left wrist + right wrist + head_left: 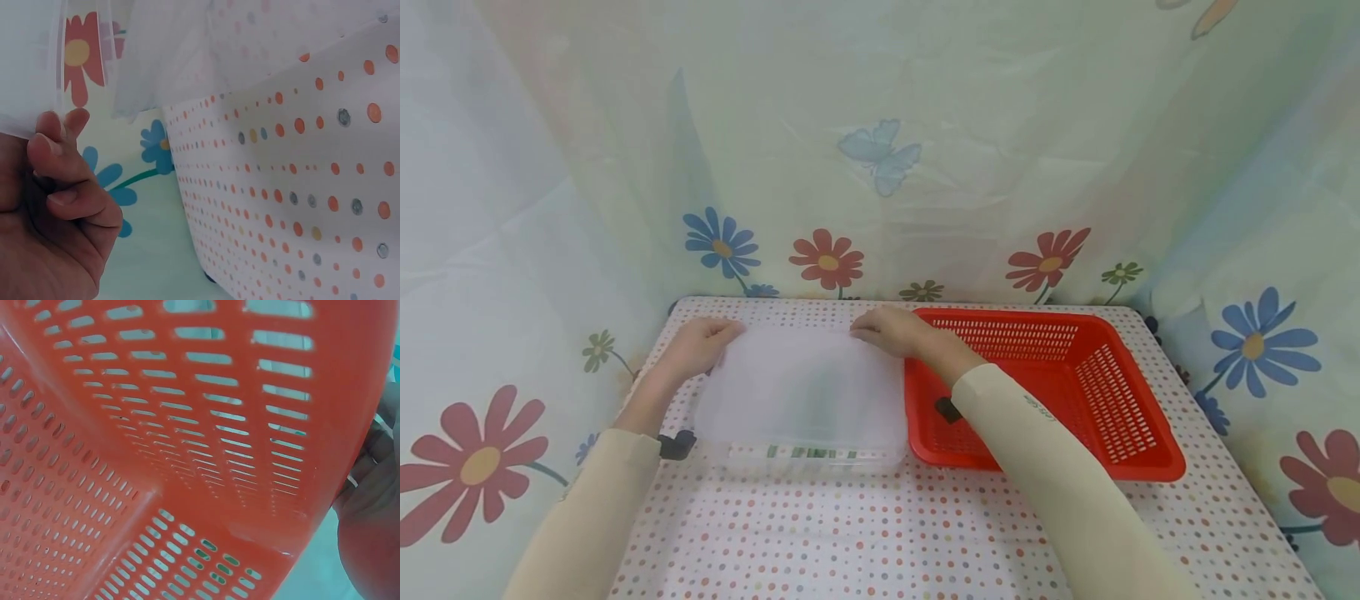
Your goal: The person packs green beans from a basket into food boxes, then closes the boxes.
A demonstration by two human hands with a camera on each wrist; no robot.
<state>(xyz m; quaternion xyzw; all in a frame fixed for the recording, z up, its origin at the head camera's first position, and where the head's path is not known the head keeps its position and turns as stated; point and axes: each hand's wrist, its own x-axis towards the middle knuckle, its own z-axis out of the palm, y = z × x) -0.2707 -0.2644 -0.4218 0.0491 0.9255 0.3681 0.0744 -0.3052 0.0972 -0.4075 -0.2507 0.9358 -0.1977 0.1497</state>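
Note:
A translucent white lid [805, 383] lies over a clear plastic box [820, 463], whose near wall shows below the lid's front edge. My left hand [696, 346] pinches the lid at its far left corner. In the left wrist view, the fingertips of that hand [69, 200] meet the lid's edge [28, 69]. At the far right corner, my right hand [887, 329] grips the lid with bent fingers. Basket wall partly hides this hand [372, 512] in the right wrist view. Green patches show through the box's near side; what they are cannot be told.
A red slotted plastic basket [1000, 315] stands right beside the box, beneath my right forearm. Both rest on a table with a dotted cloth [820, 533]. Flower-printed curtains [955, 208] hang close around the back and sides.

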